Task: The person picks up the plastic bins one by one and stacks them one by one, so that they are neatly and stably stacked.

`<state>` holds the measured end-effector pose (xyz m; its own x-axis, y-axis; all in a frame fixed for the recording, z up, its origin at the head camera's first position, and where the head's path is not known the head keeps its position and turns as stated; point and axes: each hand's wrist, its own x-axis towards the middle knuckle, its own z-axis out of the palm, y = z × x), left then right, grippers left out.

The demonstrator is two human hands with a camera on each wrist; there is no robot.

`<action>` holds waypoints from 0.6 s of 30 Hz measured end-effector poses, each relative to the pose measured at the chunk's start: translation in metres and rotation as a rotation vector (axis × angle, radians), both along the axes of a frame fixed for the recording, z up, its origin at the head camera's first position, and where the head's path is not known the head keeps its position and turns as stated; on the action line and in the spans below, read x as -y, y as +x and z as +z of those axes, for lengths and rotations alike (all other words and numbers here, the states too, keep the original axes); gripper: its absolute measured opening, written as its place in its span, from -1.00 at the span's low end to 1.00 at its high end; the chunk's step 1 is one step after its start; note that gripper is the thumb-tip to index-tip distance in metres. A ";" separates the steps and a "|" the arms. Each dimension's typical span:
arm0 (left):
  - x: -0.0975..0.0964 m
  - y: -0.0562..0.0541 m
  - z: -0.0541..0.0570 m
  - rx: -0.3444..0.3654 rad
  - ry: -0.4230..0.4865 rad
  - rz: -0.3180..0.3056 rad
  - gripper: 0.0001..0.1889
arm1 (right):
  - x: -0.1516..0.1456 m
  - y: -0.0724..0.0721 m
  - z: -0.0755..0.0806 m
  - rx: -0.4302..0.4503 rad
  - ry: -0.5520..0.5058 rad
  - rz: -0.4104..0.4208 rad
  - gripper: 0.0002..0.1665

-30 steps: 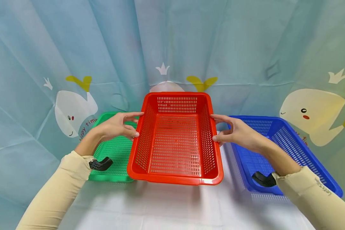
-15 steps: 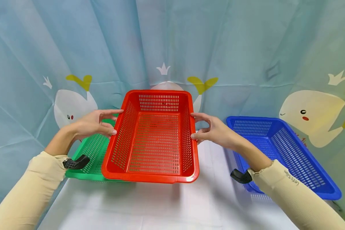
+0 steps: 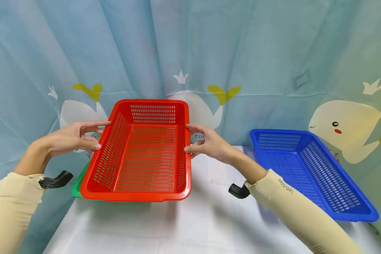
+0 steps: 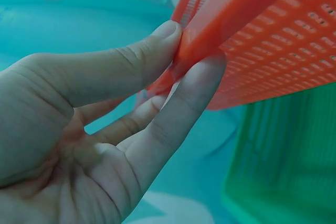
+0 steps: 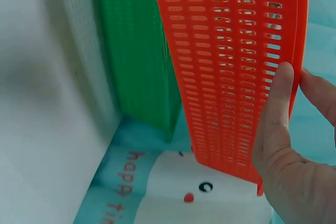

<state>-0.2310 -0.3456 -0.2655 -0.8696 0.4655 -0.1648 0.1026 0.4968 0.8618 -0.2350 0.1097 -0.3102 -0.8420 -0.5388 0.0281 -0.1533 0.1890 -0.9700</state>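
Note:
A red slotted plastic basket (image 3: 149, 158) is held up between both hands, over a green basket (image 3: 78, 183) that it mostly hides in the head view. My left hand (image 3: 68, 137) pinches the red basket's left rim, thumb on top and fingers under it in the left wrist view. On the opposite side, my right hand (image 3: 214, 145) pinches the right rim. Seen from the right wrist, the red basket's side wall (image 5: 210, 66) stands apart from the green basket (image 5: 136, 51) beneath. Inside the red basket nothing lies.
To the right, a blue slotted basket (image 3: 311, 173) sits on the white-covered table (image 3: 209, 225). A light blue curtain (image 3: 257, 46) with printed whales hangs close behind the baskets and along the left side.
Both hands have carried the red basket leftward, from between the green and blue baskets to above the green one. More of the blue basket and the white tabletop shows.

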 end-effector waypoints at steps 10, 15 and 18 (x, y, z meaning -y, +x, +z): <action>0.038 0.002 0.006 -0.042 -0.053 0.019 -0.20 | 0.039 -0.005 -0.003 0.018 -0.036 0.025 -0.01; 0.054 -0.002 0.005 -0.035 -0.021 -0.030 -0.23 | 0.054 -0.011 -0.007 0.004 -0.061 0.048 -0.02; 0.060 -0.004 0.005 -0.013 -0.022 -0.034 -0.23 | 0.060 -0.016 -0.010 0.007 -0.066 0.048 -0.02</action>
